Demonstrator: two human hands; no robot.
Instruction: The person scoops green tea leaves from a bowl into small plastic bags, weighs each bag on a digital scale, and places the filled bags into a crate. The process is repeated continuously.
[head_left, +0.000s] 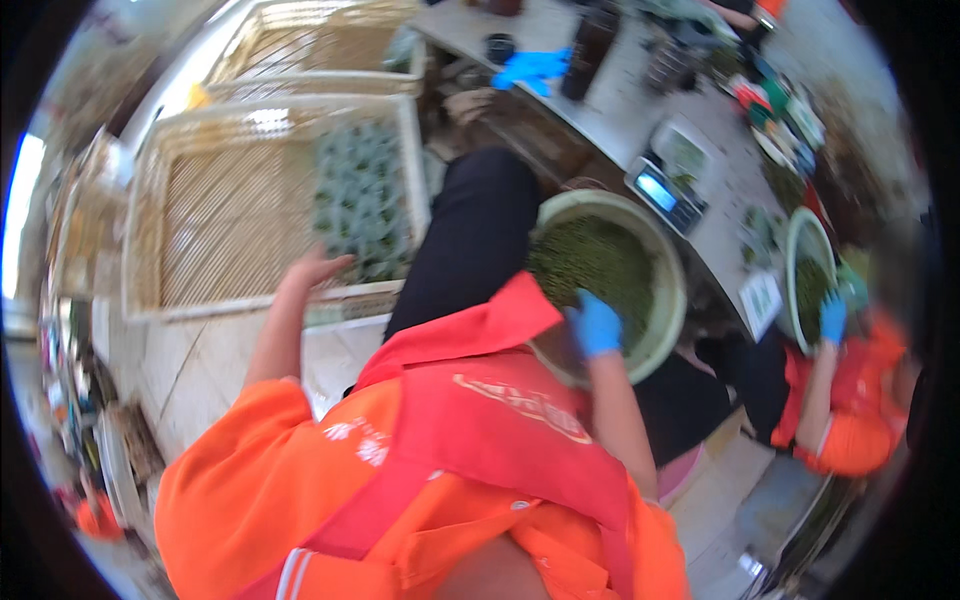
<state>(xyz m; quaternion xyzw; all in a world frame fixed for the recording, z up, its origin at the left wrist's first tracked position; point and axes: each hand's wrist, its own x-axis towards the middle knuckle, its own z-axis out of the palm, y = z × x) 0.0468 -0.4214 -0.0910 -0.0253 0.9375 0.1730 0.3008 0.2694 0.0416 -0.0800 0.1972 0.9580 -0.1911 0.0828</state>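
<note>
My bare left hand (322, 266) reaches over the near side of a cream slatted plastic crate (145, 215). Its fingers are stretched out, and no held thing shows in them. Beside the fingertips lie rows of small clear packets (362, 190) with green contents, filling the crate's right part. In a blue glove, my right hand (597, 326) dips into a pale green round basin (672, 300) of loose green leaves (600, 255), which look like tea. Its fingertips are against the leaves and blurred, so their grip is unclear. The basin sits at my right thigh.
Beyond the basin, a small scale (665, 195) with a lit screen stands on the table (610, 130), bearing a clear tray. A blue glove (533, 70) lies farther back. Another crate (320, 45) is behind mine. At right, a co-worker's gloved hand (832, 318) reaches into another basin (797, 240).
</note>
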